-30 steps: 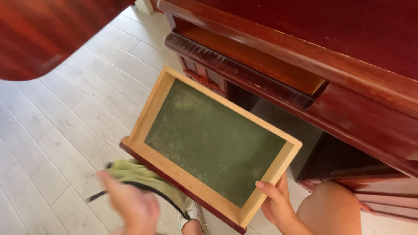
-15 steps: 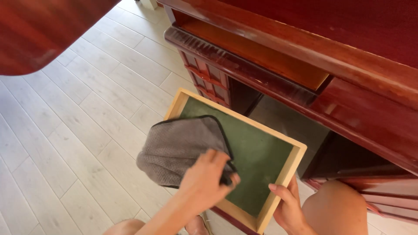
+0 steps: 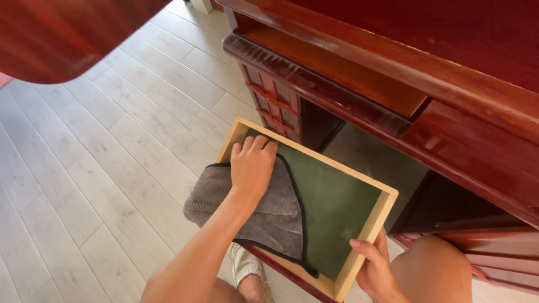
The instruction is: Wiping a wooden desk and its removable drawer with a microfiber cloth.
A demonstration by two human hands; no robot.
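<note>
Two hands busy: left hand [image 3: 252, 165] lies flat with fingers together, pressing a grey cloth [image 3: 264, 216] at the drawer's [image 3: 359, 255] 10 o'clock corner. Right hand [image 3: 375, 269] grips its rim at 4 o'clock. Green lining's right half looks dusty, unwiped.

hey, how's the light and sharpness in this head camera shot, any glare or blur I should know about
Head view: bright daylight on the pale plank floor; soft sheen, no harsh glare, on the dark red wooden desk. The left hand on the grey cloth, the green-lined wooden drawer and the right hand look sharp; the desk recess is in deep shadow.
</note>
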